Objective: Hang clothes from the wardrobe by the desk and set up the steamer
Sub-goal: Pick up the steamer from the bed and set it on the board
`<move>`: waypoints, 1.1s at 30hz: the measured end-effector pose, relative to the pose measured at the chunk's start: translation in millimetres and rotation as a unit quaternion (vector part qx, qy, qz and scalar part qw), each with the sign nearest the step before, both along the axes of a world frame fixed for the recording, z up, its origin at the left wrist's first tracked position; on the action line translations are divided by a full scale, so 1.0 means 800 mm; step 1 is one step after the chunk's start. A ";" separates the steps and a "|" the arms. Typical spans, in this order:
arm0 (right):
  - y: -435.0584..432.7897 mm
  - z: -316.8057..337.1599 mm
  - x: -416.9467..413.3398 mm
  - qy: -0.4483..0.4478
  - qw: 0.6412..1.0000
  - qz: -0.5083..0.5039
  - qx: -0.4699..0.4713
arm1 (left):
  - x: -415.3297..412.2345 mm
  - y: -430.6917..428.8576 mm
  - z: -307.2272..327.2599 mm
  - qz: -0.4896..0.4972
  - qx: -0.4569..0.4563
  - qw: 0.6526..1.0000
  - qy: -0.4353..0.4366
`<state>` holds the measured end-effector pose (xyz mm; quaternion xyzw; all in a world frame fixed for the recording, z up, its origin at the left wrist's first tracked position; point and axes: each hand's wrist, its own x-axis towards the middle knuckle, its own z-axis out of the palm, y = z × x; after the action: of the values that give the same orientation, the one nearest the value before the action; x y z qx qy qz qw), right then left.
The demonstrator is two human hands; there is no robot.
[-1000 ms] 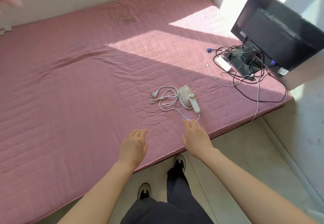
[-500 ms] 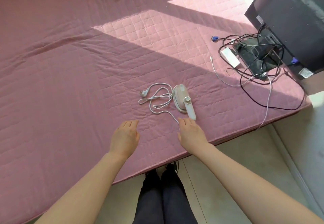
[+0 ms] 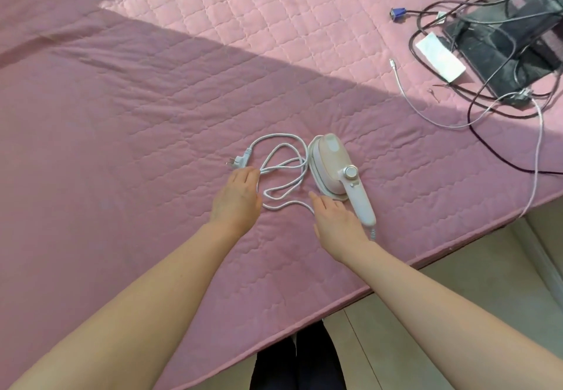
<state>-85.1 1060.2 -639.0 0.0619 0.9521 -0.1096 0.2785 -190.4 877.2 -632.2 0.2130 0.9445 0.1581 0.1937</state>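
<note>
"Head view: where's the handheld garment steamer [image 3: 332,170]?"

"Lying on its side on the pink quilted mattress [image 3: 122,115], close to the near edge, with the handle pointing back toward the person. Its white power cord [image 3: 283,173] lies in loose loops just to the left, and the plug [image 3: 240,161] is free on the quilt."

"And the hands?"

"Both are flat with the fingers straight, and neither is gripping anything. The left hand [image 3: 237,197] has its fingertips at the cord loops, right beside the plug. I can't tell whether they are actually touching. The right hand [image 3: 335,222] lies between the cord and the steamer's handle, with its fingertips just short of the steamer's base."

"So how far along is the task?"

"I'd say the steamer part is only starting. The steamer hasn't been lifted, the cord hasn't been gathered and nothing is plugged in. No clothes, hanger, wardrobe or desk are in view, so I can't judge the hanging."

"Anything else nearby?"

"A dark monitor [image 3: 502,45] stands at the far right corner of the mattress, among a tangle of cables [image 3: 475,109], well apart from the steamer."

"What's left?"

"Probably picking up the steamer and cord, carrying them over and plugging in."
</note>
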 end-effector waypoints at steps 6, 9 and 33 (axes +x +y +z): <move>-0.009 -0.063 -0.013 0.003 1.000 -0.022 -0.014 | -0.071 0.031 -0.065 -0.025 0.013 1.000 -0.007; -0.012 -0.090 -0.013 0.002 1.000 -0.018 -0.008 | -0.100 0.046 -0.094 -0.028 0.011 1.000 -0.004; 0.006 -0.104 -0.006 -0.014 0.999 -0.038 0.030 | -0.006 0.060 -0.128 -0.086 -0.123 0.983 -0.108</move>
<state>-89.6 1064.8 -722.2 0.1083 0.9480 -0.0903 0.2854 -195.1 924.9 -734.7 0.2495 0.9086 0.0453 0.3318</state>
